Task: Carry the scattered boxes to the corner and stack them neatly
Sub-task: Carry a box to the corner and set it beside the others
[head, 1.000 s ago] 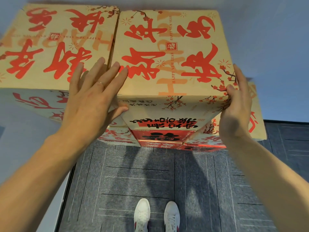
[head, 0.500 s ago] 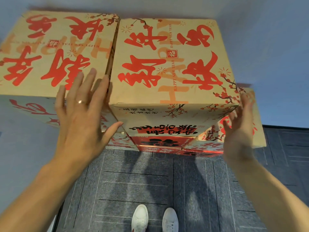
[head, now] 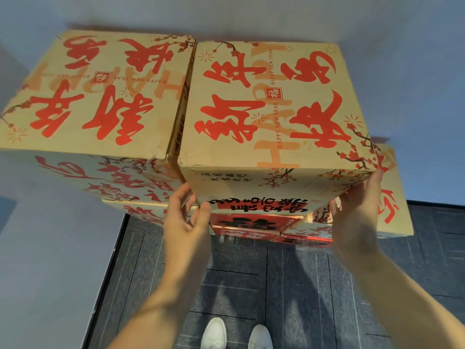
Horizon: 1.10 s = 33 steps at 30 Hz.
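Note:
Cardboard boxes with red lettering are stacked in the corner. The top right box (head: 274, 109) sits close beside the top left box (head: 100, 91), with a narrow gap between them. My left hand (head: 187, 220) grips the right box's lower front left corner, thumb on the front face and fingers curled round the side. At the lower front right corner, my right hand (head: 357, 210) presses its straight fingers along the box's right side.
Under the top boxes are more cardboard boxes and red boxes (head: 254, 225). A lower box (head: 392, 197) sticks out to the right. Pale walls (head: 415, 71) meet behind the stack. Dark carpet tiles (head: 302, 285) cover the floor, and my white shoes (head: 214, 333) stand on them.
Both hands have come down from the top of the boxes to the right box's lower front corners. The view has pulled back, showing more of the box tops.

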Available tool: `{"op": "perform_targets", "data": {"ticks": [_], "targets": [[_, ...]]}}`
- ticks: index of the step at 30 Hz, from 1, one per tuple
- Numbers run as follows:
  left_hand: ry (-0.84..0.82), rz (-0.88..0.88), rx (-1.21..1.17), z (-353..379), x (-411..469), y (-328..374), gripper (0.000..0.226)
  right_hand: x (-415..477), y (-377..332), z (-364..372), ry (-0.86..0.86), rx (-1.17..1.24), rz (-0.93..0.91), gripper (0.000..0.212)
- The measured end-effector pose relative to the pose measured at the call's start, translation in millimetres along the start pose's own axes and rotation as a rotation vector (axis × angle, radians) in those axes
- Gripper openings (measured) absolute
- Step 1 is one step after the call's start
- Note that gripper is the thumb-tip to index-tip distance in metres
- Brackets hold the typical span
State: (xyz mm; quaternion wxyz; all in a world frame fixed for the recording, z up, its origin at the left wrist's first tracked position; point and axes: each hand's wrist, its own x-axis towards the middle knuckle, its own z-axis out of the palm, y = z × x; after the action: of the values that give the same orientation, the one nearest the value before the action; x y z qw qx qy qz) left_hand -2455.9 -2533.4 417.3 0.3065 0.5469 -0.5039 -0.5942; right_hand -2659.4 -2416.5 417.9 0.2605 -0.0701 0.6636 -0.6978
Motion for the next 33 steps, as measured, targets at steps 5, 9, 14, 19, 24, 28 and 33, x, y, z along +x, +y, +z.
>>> {"op": "perform_targets", "data": {"ticks": [5, 9, 14, 19, 24, 28, 33], "targets": [[0.046, 0.025, -0.061, -5, 9, 4, 0.044, -16, 6, 14, -0.044, -0.023, -0.041, 0.063], [0.036, 0.049, -0.046, -8, 15, 2, 0.041, -16, 10, 16, -0.03, -0.053, -0.034, 0.049], [0.047, 0.052, -0.097, -14, 22, 0, 0.043, -15, 9, 14, -0.03, -0.022, -0.025, 0.069], [0.016, 0.011, -0.088, -10, 17, -1, 0.043, -19, 9, 18, -0.028, -0.049, -0.03, 0.045], [0.005, 0.009, -0.079, -7, 20, -4, 0.046, -13, 12, 14, -0.056, -0.041, -0.002, 0.067], [-0.013, -0.006, -0.104, -5, 22, -4, 0.048, -7, 12, 15, -0.089, -0.029, 0.01, 0.086], [-0.002, -0.011, -0.071, -4, 18, -4, 0.051, -10, 13, 12, -0.061, -0.044, 0.006, 0.081]]}}
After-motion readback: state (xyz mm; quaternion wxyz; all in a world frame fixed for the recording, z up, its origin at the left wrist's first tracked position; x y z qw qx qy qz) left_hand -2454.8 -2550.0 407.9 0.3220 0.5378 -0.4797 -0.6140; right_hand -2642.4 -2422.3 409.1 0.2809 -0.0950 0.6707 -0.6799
